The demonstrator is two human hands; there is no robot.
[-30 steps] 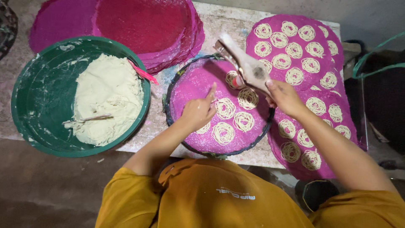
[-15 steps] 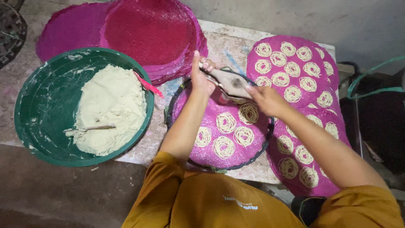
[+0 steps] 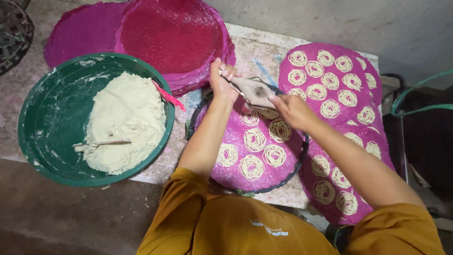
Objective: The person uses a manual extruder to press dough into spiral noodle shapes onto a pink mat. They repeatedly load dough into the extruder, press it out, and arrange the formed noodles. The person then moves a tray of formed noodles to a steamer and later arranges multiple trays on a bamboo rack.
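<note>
Both my hands grip a dough-smeared noodle press (image 3: 255,92) above the far side of a round magenta mesh tray (image 3: 292,160). My left hand (image 3: 222,80) holds its left handle, my right hand (image 3: 290,108) its right handle. Several coiled noodle nests (image 3: 255,139) lie on this tray, which rests in a dark ring frame (image 3: 191,125). A thin strand of dough hangs from the press onto the tray.
A green bowl (image 3: 42,123) at left holds pale dough (image 3: 125,118) with a spoon (image 3: 101,144) stuck in it. Stacked magenta trays (image 3: 174,33) lie at the back. Filled trays with several nests (image 3: 330,80) sit at right on the stone table (image 3: 255,52).
My left hand left the noodle nests and rose to take the press's left handle. The press moved from the right edge to over the tray's far side.
</note>
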